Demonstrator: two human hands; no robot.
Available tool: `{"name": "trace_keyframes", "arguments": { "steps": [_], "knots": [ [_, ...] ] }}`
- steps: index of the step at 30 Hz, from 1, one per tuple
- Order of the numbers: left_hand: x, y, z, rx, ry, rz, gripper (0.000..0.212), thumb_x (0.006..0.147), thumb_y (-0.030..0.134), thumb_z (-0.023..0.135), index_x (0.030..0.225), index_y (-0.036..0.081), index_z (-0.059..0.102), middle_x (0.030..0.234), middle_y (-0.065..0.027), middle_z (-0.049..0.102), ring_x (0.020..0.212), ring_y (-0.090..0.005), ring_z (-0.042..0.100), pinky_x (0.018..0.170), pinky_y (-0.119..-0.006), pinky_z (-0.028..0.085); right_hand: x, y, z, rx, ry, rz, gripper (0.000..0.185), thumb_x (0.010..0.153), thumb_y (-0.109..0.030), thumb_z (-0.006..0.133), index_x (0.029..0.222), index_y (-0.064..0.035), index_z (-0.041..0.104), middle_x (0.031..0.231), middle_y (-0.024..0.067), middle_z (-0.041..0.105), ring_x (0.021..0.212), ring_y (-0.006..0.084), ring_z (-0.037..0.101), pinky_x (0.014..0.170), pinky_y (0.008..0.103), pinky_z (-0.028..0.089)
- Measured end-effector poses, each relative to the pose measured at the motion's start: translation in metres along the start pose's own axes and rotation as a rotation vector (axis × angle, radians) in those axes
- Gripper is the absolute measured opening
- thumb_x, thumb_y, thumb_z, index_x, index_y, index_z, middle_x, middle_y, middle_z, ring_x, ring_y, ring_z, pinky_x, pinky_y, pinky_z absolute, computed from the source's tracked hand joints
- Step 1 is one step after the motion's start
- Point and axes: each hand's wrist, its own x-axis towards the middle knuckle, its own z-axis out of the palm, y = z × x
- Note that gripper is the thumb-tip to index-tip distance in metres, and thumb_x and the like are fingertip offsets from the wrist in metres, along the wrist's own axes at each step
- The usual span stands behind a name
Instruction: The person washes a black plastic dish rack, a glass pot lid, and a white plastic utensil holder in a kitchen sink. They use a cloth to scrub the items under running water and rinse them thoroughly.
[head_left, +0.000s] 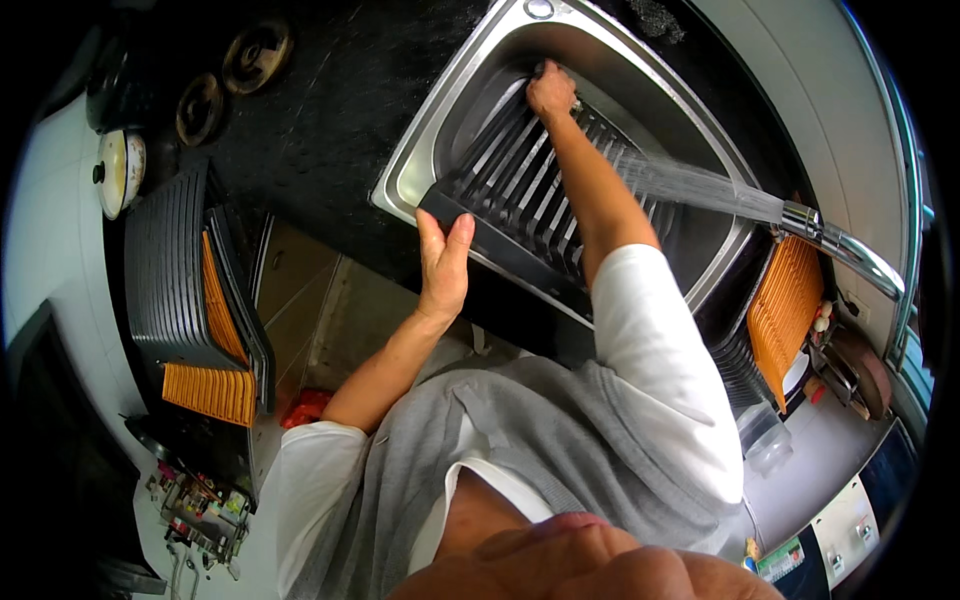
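A dark grey slatted panel (517, 180), apparently plastic, lies tilted in the stainless steel sink (409, 176), its solid near edge resting over the sink's front rim. My left hand (444, 255) grips that edge at its left corner, thumb on top. Inside the basin, my right hand (551, 91) is curled at the panel's far end. A small pale bit shows beside its fingers; whether it holds a scrubber is hidden. Water (690, 184) streams from the chrome faucet (840, 244) onto the slats, passing close to my right forearm.
Stacked dark grey panels (169, 262) with orange slatted pieces (210, 391) stand at the left. More orange slatted pieces (787, 300) lean right of the sink, near a brown pan (862, 375). A pot lid (122, 174) and two burner parts (257, 56) lie on the black counter (337, 112).
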Motion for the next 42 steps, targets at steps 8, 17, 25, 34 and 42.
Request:
{"name": "trace_keyframes", "arguments": {
  "steps": [8,17,25,34,42],
  "knots": [
    [0.002,-0.004,-0.011,-0.033,-0.075,-0.097,0.029,0.089,0.017,0.044,0.114,0.008,0.032,0.11,-0.0034,0.041,0.099,-0.0103,0.041,0.088,-0.028,0.034,-0.152,-0.039,-0.087,0.467,-0.471,-0.558,0.032,0.08,-0.005,0.05,0.112,-0.0092,0.052,0.108,0.0093,0.055,0.102,0.0245,0.05,0.088,0.0319,0.038],
    [0.018,0.006,-0.012,-0.282,-0.235,-0.186,0.064,0.087,0.054,0.028,0.13,0.007,0.02,0.131,-0.008,0.028,0.122,-0.0204,0.026,0.102,-0.034,0.019,-0.181,-0.087,-0.158,0.746,-0.594,-0.373,0.028,0.086,-0.01,0.046,0.113,-0.0047,0.051,0.106,0.0054,0.055,0.095,0.013,0.051,0.084,0.0253,0.04],
    [0.016,0.009,0.01,-0.394,-0.09,-0.155,0.07,0.086,0.057,0.025,0.126,-0.001,0.028,0.128,-0.008,0.034,0.118,-0.0172,0.031,0.101,-0.031,0.02,-0.245,0.006,-0.198,0.354,-0.323,-0.656,0.028,0.075,-0.002,0.054,0.102,-0.0091,0.058,0.113,0.0108,0.051,0.101,0.0279,0.048,0.085,0.0352,0.039],
    [0.008,-0.018,0.027,-0.243,0.008,-0.008,0.056,0.088,0.041,0.042,0.129,0.008,0.025,0.13,-0.0052,0.031,0.117,-0.0172,0.032,0.1,-0.033,0.022,-0.264,0.08,-0.229,0.513,-0.491,-0.545,0.032,0.08,-0.005,0.05,0.112,-0.0024,0.05,0.116,0.0118,0.049,0.112,0.0253,0.043,0.095,0.033,0.032],
    [0.003,-0.001,0.046,-0.19,0.065,0.021,0.053,0.071,-0.007,0.053,0.117,0.006,0.032,0.109,-0.007,0.042,0.094,-0.0163,0.046,0.086,-0.028,0.036,-0.196,0.1,-0.135,0.212,-0.273,-0.976,0.038,0.071,-0.002,0.055,0.107,-0.0139,0.052,0.106,0.0096,0.048,0.1,0.0261,0.046,0.082,0.0375,0.036]
  ]
}}
